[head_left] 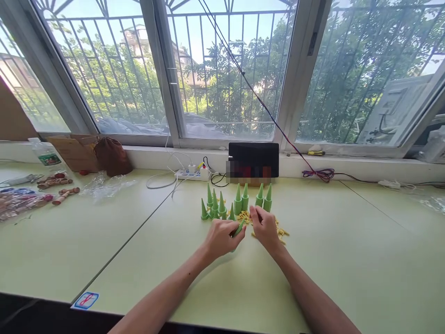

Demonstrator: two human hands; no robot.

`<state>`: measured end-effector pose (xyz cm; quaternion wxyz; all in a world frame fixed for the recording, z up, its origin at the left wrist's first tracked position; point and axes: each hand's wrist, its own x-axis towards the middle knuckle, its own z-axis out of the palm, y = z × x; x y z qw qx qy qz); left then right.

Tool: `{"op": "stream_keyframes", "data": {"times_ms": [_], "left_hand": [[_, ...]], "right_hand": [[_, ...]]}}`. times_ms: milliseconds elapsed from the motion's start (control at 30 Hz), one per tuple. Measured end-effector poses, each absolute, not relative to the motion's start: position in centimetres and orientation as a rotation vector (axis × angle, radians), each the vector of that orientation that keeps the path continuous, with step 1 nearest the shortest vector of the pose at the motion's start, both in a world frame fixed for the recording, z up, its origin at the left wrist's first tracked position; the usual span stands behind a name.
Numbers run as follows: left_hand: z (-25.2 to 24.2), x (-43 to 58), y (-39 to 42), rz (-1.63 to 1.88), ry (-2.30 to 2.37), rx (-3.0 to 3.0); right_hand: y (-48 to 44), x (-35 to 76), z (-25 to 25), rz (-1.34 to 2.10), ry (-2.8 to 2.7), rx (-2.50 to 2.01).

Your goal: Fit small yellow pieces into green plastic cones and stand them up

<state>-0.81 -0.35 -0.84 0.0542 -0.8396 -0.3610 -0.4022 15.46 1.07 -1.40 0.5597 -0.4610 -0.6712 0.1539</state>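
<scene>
My left hand point(224, 237) is closed around a green cone-shaped piece point(239, 227), whose tip points up and to the right. Just to its right, my right hand point(266, 226) has its fingers curled in a pinch; whatever lies between them is hidden. Small yellow sticks point(244, 216) are scattered on the table behind and around both hands. Several loose green cones point(214, 204) stand behind my left hand. Farther back, taller green pieces with cone tops on cylinders point(238, 199) stand upright, with another pair point(267, 199) just beyond my right hand.
A dark screen point(253, 160) leans by the window wall, with a power strip point(193, 174) and cables to its left. Wooden toys point(62, 192), plastic wrap point(104, 185) and a brown bag point(113, 155) occupy the left side. A cable bundle point(318, 174) lies at back right.
</scene>
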Motion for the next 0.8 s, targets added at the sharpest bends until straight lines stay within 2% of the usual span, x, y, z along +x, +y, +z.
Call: {"op": "stream_keyframes", "data": {"times_ms": [400, 667, 800], "left_hand": [[-1.1, -1.3, -0.2, -1.299, -1.375, -2.616], [-0.5, -2.1, -0.3, -1.116, -1.309, -2.946], [1.6, -2.3, -1.0, -1.012, -1.264, -3.021]], "right_hand": [[1.1, 14.7, -1.3, 0.407, -1.648, -1.004], [1.4, 14.0, -1.0, 0.4, -1.612, -0.989], [1.7, 14.0, -0.9, 0.35, -1.537, -1.007]]}}
